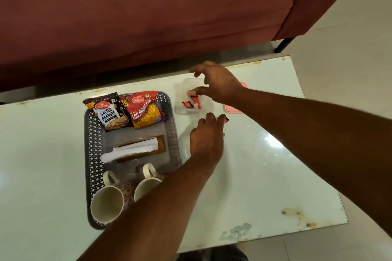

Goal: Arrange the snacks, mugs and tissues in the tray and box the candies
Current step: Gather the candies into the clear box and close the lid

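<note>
A grey perforated tray [91, 133] on the table holds a salted peanuts packet [108, 112], a red bhujia packet [144, 110], a brown tissue holder with white tissues [131, 148] and two mugs [108, 203] [146, 186] lying on their sides. Right of the tray stands a clear plastic box [180, 110] with a few red candies [194, 101] inside. My right hand [218, 82] hovers over the box with fingers spread, and a pinkish candy shows at its thumb tip. My left hand [207, 140] is palm down just in front of the box, fingertips closed on a red candy [227, 120].
A pink lid [232, 109] lies right of the box, partly under my right forearm. The white table [265, 176] has stains near its front right corner. A maroon sofa [148, 17] runs along the far edge, with a black leg [283, 45] at the right.
</note>
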